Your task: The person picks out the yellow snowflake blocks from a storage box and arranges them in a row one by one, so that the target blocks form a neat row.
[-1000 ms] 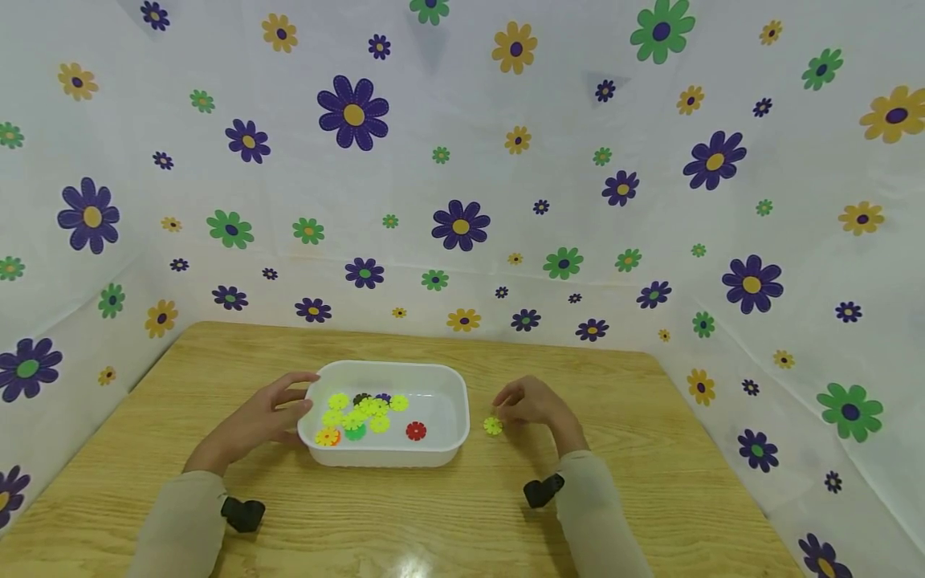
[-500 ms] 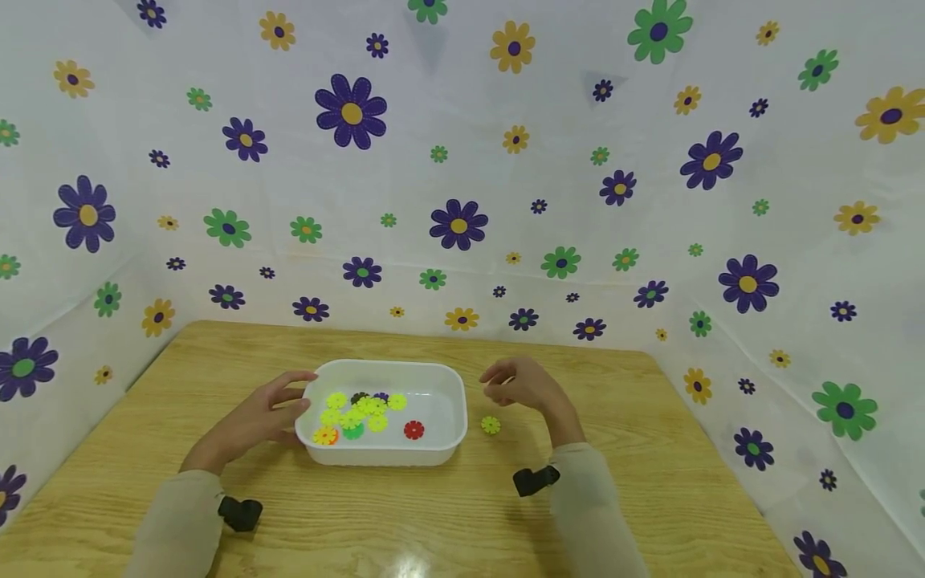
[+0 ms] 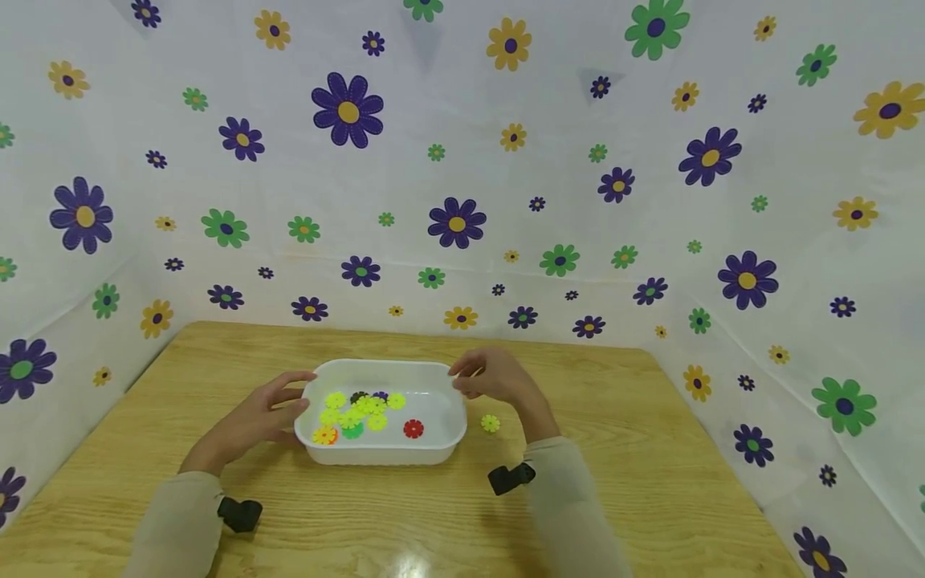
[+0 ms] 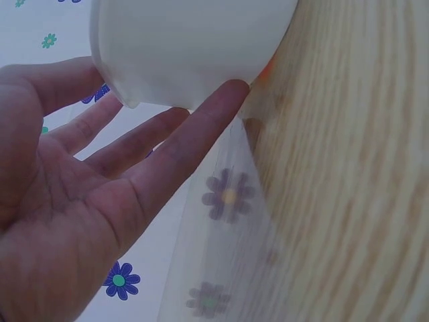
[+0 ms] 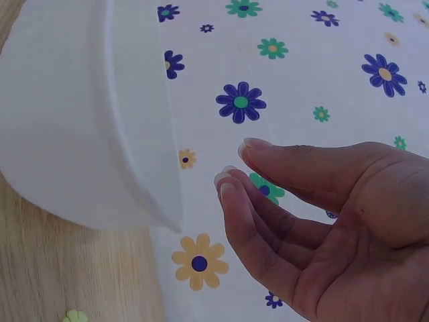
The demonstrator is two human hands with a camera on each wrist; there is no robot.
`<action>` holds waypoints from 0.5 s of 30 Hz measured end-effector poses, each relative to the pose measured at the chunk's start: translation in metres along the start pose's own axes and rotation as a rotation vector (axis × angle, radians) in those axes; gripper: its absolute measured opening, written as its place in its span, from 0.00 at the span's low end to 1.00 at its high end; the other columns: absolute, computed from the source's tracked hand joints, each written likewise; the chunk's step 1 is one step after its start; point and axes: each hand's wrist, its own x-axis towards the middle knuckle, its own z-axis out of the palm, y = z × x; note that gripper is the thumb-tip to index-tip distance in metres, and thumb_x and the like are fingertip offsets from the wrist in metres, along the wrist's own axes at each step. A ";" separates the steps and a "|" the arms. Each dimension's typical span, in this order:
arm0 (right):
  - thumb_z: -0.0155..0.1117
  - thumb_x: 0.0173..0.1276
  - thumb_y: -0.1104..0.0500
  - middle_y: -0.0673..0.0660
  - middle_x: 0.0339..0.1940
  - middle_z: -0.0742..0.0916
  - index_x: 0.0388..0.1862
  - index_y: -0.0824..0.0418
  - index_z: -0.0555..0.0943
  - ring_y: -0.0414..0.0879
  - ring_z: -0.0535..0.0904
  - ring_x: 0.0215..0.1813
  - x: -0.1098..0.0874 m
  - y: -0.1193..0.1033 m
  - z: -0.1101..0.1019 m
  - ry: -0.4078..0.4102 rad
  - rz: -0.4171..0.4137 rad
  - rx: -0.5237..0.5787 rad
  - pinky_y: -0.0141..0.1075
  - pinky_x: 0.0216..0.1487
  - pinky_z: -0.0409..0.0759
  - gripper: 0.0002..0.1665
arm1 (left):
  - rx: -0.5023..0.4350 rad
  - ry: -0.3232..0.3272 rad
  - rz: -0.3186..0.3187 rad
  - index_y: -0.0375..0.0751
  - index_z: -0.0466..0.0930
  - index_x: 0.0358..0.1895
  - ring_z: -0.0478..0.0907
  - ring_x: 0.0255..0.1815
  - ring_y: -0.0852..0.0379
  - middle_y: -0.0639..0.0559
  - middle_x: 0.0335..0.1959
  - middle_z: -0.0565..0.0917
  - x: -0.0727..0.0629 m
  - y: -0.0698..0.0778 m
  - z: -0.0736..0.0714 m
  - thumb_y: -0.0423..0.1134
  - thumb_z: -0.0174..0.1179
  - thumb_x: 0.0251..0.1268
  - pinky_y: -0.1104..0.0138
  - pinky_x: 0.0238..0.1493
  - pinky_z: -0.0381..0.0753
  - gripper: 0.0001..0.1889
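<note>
While the left end of the white plastic tub [image 3: 383, 457] is touched by the spread fingers of the left hand [image 3: 249, 420], presumably for steadying, nothing is held by the right hand [image 3: 497, 376].
Near the right rim, the right fingers are curved to a narrow gap; the red notched disc [image 3: 413, 429] is contained inside with the yellow-green discs [image 3: 377, 421], while the lone yellow-green disc [image 3: 491, 423] is seen outside on the counter [image 3: 614, 425].

Inside the tub [image 3: 383, 457], can make out only part of the green disc [image 3: 354, 434] (overlapped by a yellow disc [image 3: 350, 419]). Beside the tub, in the left wrist view, cannot identify a blurred orange patch [image 4: 267, 70]; below the tub, in the right, see a loose disc [image 5: 75, 316] cut off.
</note>
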 end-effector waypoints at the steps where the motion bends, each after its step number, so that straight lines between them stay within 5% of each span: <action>1: 0.71 0.69 0.62 0.58 0.41 0.90 0.48 0.62 0.88 0.47 0.87 0.35 0.001 -0.003 0.002 -0.008 -0.007 -0.003 0.39 0.45 0.91 0.10 | 0.006 0.003 -0.002 0.46 0.55 0.80 0.75 0.69 0.27 0.25 0.81 0.55 0.000 0.000 0.000 0.47 0.54 0.81 0.52 0.51 0.91 0.32; 15: 0.73 0.67 0.63 0.59 0.38 0.90 0.47 0.65 0.88 0.44 0.85 0.31 0.025 -0.014 0.044 -0.077 -0.066 0.033 0.40 0.43 0.91 0.11 | 0.013 -0.003 -0.007 0.44 0.54 0.80 0.77 0.67 0.29 0.25 0.80 0.56 0.000 0.000 0.000 0.47 0.53 0.81 0.51 0.51 0.91 0.32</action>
